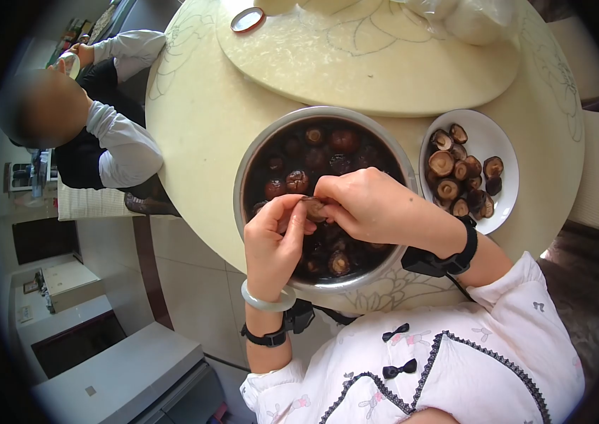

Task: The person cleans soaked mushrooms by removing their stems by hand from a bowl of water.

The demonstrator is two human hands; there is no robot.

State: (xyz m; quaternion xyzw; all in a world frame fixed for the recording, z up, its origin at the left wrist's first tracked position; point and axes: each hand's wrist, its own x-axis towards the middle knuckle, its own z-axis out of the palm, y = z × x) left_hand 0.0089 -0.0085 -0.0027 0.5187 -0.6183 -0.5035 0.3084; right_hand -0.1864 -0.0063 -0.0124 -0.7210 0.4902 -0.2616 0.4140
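Note:
A round metal bowl [241, 164] of dark liquid holds several soaking mushrooms [297, 181]. Above it, my left hand [274, 237] and my right hand [369, 205] meet, their fingers pinched on one brown mushroom [316, 209]. The fingers partly cover this mushroom. To the right of the bowl stands a white plate [504, 141] with several mushrooms, many with their pale undersides up.
A raised round board [377, 67] lies on the round table [193, 141], with a small lid [248, 20] and clear plastic bags [473, 18] on it. Another person [119, 145] sits at the table's left edge. A white cabinet [126, 367] stands at the lower left.

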